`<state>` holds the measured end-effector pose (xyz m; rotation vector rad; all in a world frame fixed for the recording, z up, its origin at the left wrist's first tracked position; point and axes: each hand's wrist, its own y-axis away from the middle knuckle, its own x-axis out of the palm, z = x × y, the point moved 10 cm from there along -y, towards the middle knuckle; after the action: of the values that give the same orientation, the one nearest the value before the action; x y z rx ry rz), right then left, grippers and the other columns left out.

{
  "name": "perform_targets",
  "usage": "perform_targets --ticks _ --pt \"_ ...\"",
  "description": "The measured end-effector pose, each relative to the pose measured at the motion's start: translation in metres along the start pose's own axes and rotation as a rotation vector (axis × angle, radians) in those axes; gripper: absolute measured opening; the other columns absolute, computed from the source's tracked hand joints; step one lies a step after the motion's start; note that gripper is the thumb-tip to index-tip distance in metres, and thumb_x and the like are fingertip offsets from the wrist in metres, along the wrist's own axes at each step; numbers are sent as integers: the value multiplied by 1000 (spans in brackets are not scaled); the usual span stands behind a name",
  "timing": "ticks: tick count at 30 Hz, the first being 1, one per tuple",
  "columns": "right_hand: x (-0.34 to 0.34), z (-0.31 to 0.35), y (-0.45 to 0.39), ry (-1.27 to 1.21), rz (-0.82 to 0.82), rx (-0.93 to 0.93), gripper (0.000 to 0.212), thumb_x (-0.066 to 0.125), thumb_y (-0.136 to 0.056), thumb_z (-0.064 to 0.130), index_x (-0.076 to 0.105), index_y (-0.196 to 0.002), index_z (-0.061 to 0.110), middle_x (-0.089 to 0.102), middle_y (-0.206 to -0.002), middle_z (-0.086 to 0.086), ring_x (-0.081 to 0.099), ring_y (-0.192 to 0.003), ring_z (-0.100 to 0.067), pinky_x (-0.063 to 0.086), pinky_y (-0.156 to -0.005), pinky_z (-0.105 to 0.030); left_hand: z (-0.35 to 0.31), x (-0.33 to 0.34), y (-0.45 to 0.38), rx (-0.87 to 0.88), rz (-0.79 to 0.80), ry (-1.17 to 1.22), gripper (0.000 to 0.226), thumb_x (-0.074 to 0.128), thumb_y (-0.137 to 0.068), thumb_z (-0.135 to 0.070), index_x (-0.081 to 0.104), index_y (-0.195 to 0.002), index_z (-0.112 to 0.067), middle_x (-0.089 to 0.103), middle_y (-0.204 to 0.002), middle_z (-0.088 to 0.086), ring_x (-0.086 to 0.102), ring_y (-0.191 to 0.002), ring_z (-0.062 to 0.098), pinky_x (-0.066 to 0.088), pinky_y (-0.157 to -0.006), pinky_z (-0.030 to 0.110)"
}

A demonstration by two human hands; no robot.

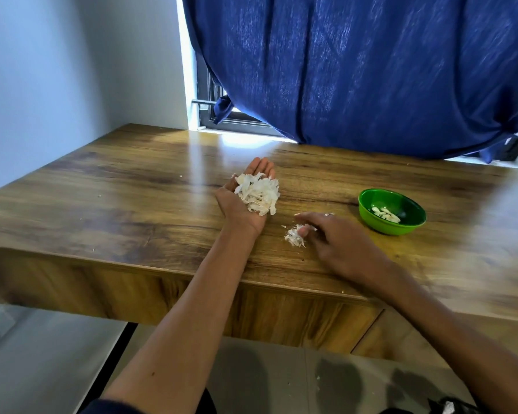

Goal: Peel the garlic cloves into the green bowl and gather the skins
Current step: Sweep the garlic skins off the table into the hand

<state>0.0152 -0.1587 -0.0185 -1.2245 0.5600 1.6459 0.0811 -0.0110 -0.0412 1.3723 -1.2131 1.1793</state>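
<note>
Right hand (pixel 326 234) is down on the table (pixel 132 186), fingers curled over the last little clump of skins (pixel 294 236), pinching at it by the look. Left hand (pixel 245 198) sits just up and left of that, palm up and flat, holding the main pile (pixel 259 194). Cloves (pixel 385 214) are in the green bowl (pixel 391 211) off right, so the short hop is clump to left palm.

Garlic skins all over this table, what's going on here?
A person is gathering garlic skins. The left hand, palm up, carries a heap of skins. The right hand is sweeping a smaller skin pile together on the wooden table. Peeled cloves already lie in the green bowl.
</note>
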Motion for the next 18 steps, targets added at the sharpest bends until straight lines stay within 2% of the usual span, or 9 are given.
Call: perform_targets --ticks 3,5,7,9,11,12,15,18 --pt "6 16 8 89 42 -28 51 53 -98 52 50 -146 35 51 -151 -1 48 -137 -22 38 -113 -41 0 0 0 -3 4 -3 50 28 -103 -20 63 -113 13 66 -113 28 53 -129 41 34 -121 47" --pt "6 19 10 124 60 -32 48 55 -97 53 53 -142 39 47 -153 2 47 -139 -21 37 -114 -45 -1 0 1 2 2 -8 51 27 -103 -20 62 -117 14 66 -114 29 50 -136 41 34 -121 47" --pt "3 21 10 110 55 -60 38 60 -97 45 61 -135 38 54 -147 2 54 -133 -19 42 -111 -43 0 0 1 1 -4 -4 51 27 -104 -20 62 -116 14 66 -114 29 50 -136 42 35 -120 47" --pt "-3 22 8 108 36 -87 30 64 -97 29 68 -127 34 65 -134 2 62 -122 -17 47 -106 -36 -1 0 2 3 -7 -12 50 27 -103 -20 63 -113 14 66 -114 29 55 -128 42 37 -118 47" --pt "-11 18 7 135 19 -70 32 66 -96 15 71 -122 32 73 -119 5 68 -110 -13 49 -99 -26 -1 0 3 3 -7 -22 50 27 -103 -20 63 -112 13 66 -114 28 59 -116 41 38 -117 47" --pt "-13 16 5 154 15 -57 33 66 -95 12 72 -119 33 75 -114 5 69 -106 -12 51 -98 -27 -1 0 3 1 -8 -27 50 27 -103 -20 64 -112 13 66 -114 28 59 -115 41 38 -117 46" --pt "-17 11 3 174 -9 -36 24 69 -94 17 76 -112 32 77 -109 5 70 -103 -15 50 -103 -39 1 -1 5 -5 -11 -28 50 27 -102 -19 63 -114 13 66 -114 28 58 -121 42 38 -118 46" --pt "-22 13 3 225 -46 -36 22 70 -94 20 78 -108 34 77 -105 7 69 -102 -16 48 -101 -37 1 -1 7 -12 2 -39 49 27 -102 -19 63 -116 13 66 -115 28 56 -126 41 39 -116 46"
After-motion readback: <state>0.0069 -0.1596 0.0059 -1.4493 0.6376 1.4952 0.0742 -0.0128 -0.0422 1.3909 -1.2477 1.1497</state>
